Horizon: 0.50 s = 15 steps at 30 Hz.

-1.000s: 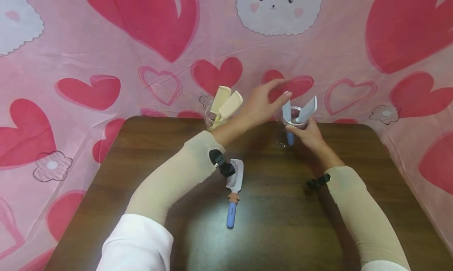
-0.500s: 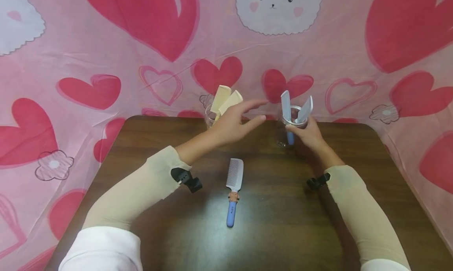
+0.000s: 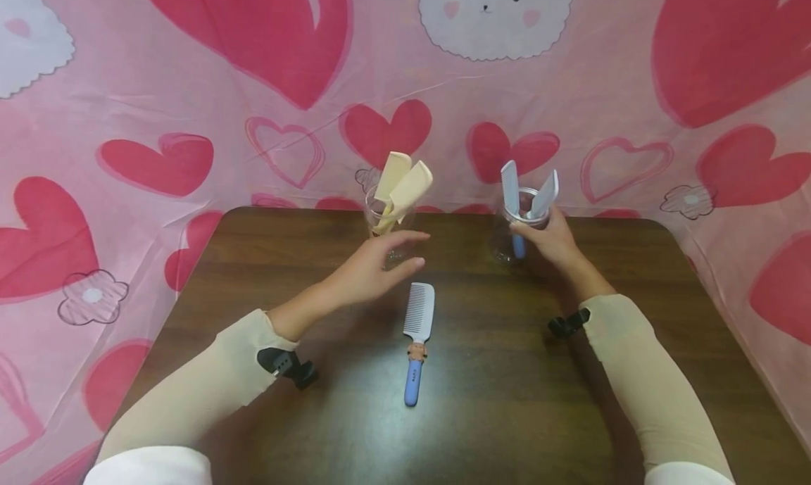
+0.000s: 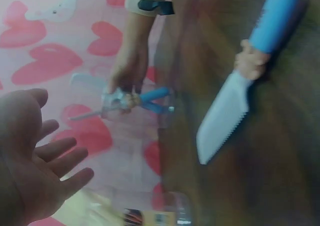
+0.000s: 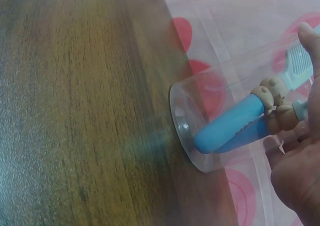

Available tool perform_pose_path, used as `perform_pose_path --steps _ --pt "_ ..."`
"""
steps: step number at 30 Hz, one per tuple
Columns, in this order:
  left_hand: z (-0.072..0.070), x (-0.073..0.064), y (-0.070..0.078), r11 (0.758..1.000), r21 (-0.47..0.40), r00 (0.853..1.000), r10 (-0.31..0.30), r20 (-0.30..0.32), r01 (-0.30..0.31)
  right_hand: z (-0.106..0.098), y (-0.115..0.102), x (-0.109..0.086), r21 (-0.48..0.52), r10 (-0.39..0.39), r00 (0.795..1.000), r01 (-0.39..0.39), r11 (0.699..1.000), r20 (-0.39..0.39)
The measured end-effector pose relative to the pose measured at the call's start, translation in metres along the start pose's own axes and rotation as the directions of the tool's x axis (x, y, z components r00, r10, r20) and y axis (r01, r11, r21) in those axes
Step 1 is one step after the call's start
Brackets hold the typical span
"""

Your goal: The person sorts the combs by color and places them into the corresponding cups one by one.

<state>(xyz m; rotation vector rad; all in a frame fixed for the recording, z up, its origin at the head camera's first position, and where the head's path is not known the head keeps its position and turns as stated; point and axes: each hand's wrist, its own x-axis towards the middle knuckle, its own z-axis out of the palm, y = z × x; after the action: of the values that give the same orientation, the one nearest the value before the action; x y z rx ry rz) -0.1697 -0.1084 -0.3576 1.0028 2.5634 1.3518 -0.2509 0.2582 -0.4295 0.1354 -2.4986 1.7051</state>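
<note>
A blue-handled comb [image 3: 413,383] with pale teeth and a small brown figure lies on the table, teeth pointing away from me. My left hand [image 3: 364,270] hovers above the table, up and left of this comb, fingers spread and holding nothing. At the back right, my right hand [image 3: 554,240] grips a clear jar [image 3: 503,246] near its rim, thumb in front. Two blue-handled combs [image 5: 232,123] stand in that jar, handles down, as the right wrist view shows. Behind my left hand, another clear jar [image 3: 370,221] holds two cream-yellow combs [image 3: 410,189].
The brown wooden table [image 3: 494,400] ends at a pink cloth backdrop [image 3: 279,84] printed with hearts. Both jars are near its far edge, with a gap between them.
My left hand has drawn back from the right jar, moving left and nearer to me past the yellow combs. My right hand keeps its grip on the jar. The comb on the table lies still.
</note>
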Motion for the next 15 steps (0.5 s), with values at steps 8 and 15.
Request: perform_pose_path --steps 8,15 --pt "0.02 -0.014 -0.03 0.989 0.09 0.993 -0.12 0.01 0.119 0.0 0.0 0.0 0.016 -0.009 1.0 0.008 1.0 0.012" --pt "0.041 -0.011 -0.043 0.956 0.209 0.975 -0.218 0.034 0.207 -0.001 0.001 0.001 0.037 -0.025 1.0 0.024 0.999 0.015"
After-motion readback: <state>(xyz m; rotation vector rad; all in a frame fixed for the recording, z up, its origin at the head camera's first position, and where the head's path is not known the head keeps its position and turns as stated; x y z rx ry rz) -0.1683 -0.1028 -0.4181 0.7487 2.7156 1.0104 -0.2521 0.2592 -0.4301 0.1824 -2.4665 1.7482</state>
